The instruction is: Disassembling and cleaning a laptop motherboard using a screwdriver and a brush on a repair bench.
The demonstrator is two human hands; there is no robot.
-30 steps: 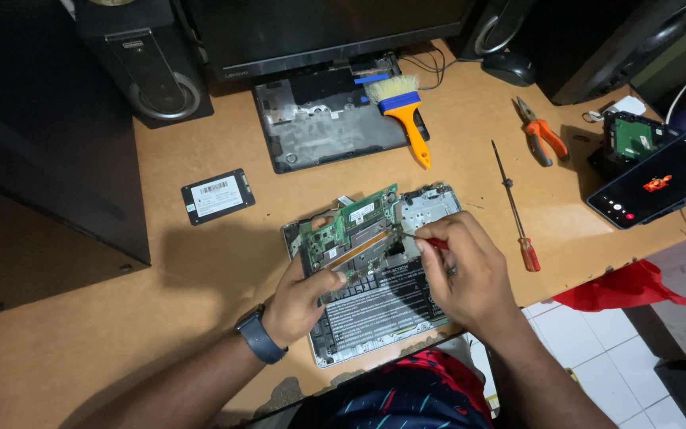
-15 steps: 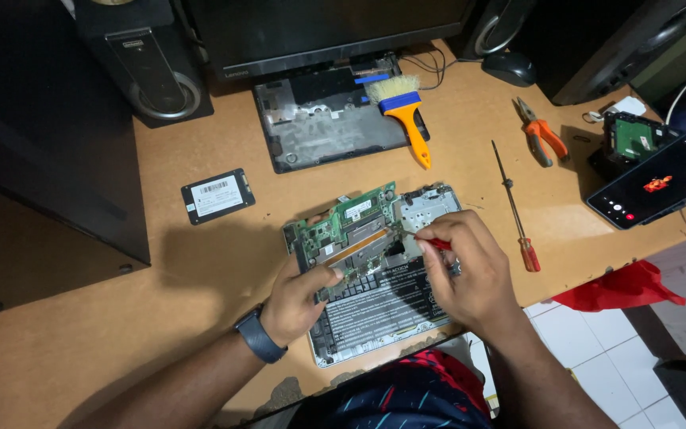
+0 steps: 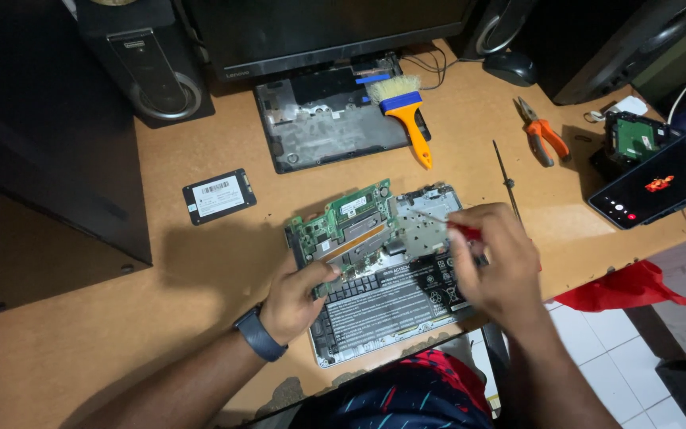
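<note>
Left hand [image 3: 299,298] has its fingers [image 3: 329,274] pinching the near edge of the green circuit board [image 3: 351,226], tilting it up off the opened laptop base [image 3: 383,306], which lies on the bench [image 3: 160,318] right under both hands. Right hand [image 3: 495,262] has fingers curled shut around a red-handled screwdriver [image 3: 446,224]; its thin shaft runs up-left from the fingers, tip over the silver metal plate [image 3: 426,226] just beside the board. Black battery pack sits under the right fingers. Beyond the fingers: long screwdriver [image 3: 506,179], orange pliers [image 3: 541,135], orange-handled brush [image 3: 406,115] resting on a dark bottom cover [image 3: 319,131]. Left of the left fingers, well apart: a small flat drive [image 3: 218,195]. Right of the right fingers: phone [image 3: 660,179], red cloth [image 3: 621,287].
</note>
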